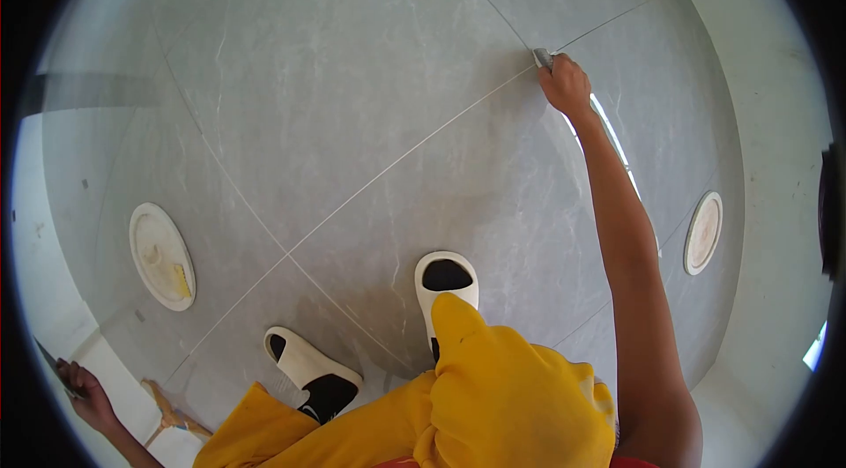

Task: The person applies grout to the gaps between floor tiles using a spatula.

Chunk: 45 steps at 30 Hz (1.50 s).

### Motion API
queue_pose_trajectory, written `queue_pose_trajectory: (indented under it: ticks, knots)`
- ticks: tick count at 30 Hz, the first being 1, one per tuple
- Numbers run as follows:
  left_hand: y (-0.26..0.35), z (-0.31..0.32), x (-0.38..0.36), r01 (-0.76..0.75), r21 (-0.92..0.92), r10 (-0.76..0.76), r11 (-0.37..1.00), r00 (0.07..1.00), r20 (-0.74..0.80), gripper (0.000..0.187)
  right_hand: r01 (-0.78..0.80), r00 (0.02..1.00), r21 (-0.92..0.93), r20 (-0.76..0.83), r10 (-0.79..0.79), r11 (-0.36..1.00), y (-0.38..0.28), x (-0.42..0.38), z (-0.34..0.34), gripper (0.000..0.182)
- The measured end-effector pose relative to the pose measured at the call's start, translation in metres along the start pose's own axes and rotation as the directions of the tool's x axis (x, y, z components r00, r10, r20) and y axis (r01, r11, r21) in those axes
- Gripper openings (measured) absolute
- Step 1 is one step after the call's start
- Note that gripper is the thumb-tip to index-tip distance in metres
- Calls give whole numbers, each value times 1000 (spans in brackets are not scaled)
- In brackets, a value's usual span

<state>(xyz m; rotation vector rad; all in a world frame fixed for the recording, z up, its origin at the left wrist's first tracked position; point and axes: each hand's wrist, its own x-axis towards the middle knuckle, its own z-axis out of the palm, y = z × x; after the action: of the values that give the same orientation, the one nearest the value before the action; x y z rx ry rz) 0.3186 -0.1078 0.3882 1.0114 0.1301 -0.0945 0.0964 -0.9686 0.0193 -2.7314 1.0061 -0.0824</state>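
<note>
Gripping a small grey tool [542,57], the right hand [568,83] reaches marble-veined tiles [352,98].

The floor tiles [308,98] are mottled grey with thin white veining. One joint line [288,254] is whitish, another joint line [617,19] dark. The small tool [542,56] in the right hand [567,83] looks grey. Plain, strong yellow colours the trousers [520,393]. The slippers [301,358] are cream-white, the socks [331,395] black. Both round dishes [155,243] have white rims and beige insides; the scrap [181,280] on one is yellow. The wall [775,115] is pale greenish white.
</note>
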Motion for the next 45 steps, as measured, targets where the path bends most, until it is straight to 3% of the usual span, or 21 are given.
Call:
queue_pose_trajectory:
  ticks: [1, 3, 5, 7, 8, 9, 10, 12, 13, 15, 20, 22, 27, 28, 29, 32, 35, 38, 41, 42, 45]
  knots:
    - [-1, 0, 0, 3, -10, -2, 1000, 999, 42, 24, 45, 997, -30, -65, -47, 999, -14, -10, 12, 20]
    - [-7, 6, 5, 17, -47, -12, 999, 994, 108, 26, 47, 998, 104, 33, -51, 993, -76, -51, 28, 18]
    - [-11, 23, 2, 36, -50, -31, 998, 994, 101, 25, 206, 973, 274, 47, -227, 939, -144, -109, 42, 14]
    - [-17, 30, 16, 44, -26, -41, 999, 991, 127, 26, 318, 889, 412, 183, -419, 854, -187, -145, 59, 16]
    - [-13, 27, 20, 38, -15, -36, 999, 996, 82, 28, 257, 900, 435, 217, -377, 863, -183, -138, 49, 17]
    - [-10, 22, 26, 67, 9, -68, 998, 975, 210, 26, 194, 905, 460, 258, -340, 866, -180, -131, 33, 18]
    - [-1, 9, 30, 41, 47, -50, 998, 976, 211, 25, 135, 900, 486, 304, -312, 863, -174, -126, 21, 19]
    - [16, -19, 38, -52, 147, 37, 988, 994, 106, 24, 88, 992, 386, 48, -116, 918, -116, -92, 5, 22]
    - [10, -21, 37, -17, 129, -16, 991, 967, 253, 28, -24, 1000, 348, 27, 15, 937, -80, -71, -5, 26]
    - [0, -6, 33, -4, 122, -21, 993, 979, 205, 29, -139, 990, 228, 15, 139, 964, -17, -40, -20, 30]
    - [-33, 45, 18, 14, 101, -19, 995, 999, 45, 31, 106, 989, -93, -94, -115, 990, 29, -23, -11, 22]
    - [-50, 67, 15, 26, 108, -26, 994, 1000, 1, 33, 79, 987, -314, -111, -120, 946, 16, -36, 22, 22]
    - [-80, 97, 10, -6, 201, 35, 980, 990, -137, 36, 175, 968, -142, 206, -144, 974, 3, -56, -15, 19]
    - [-81, 103, 12, 0, 165, 28, 986, 985, -169, 37, 121, 992, -162, 37, -117, 979, 17, -55, -11, 18]
    - [-80, 104, 14, 30, 38, -21, 999, 973, -228, 38, 107, 994, -220, 37, -101, 970, 27, -66, 2, 19]
    - [-61, 73, 19, 176, -64, -175, 982, 984, 12, 39, 89, 995, -232, 62, -77, 969, 35, -85, -8, 19]
    - [-55, 63, 21, 37, 74, -36, 997, 999, -18, 42, 93, 979, -255, 200, -41, 963, 52, -123, -20, 17]
    - [-36, 35, 23, 116, -90, -110, 989, 992, 63, 46, 0, 938, -192, 340, 66, 981, 56, -91, -49, 17]
    - [-34, 34, 31, -37, 8, 38, 999, 983, -182, 48, 241, 969, -105, 73, -234, 965, 52, -38, -53, 36]
    - [-36, 37, 33, -11, 33, 15, 999, 990, -140, 47, 361, 933, -64, 6, -361, 931, 56, -16, -43, 36]
    - [-45, 55, 31, 80, 46, -82, 996, 996, 44, 45, 518, 855, -146, 133, -502, 843, 43, 23, -30, 39]
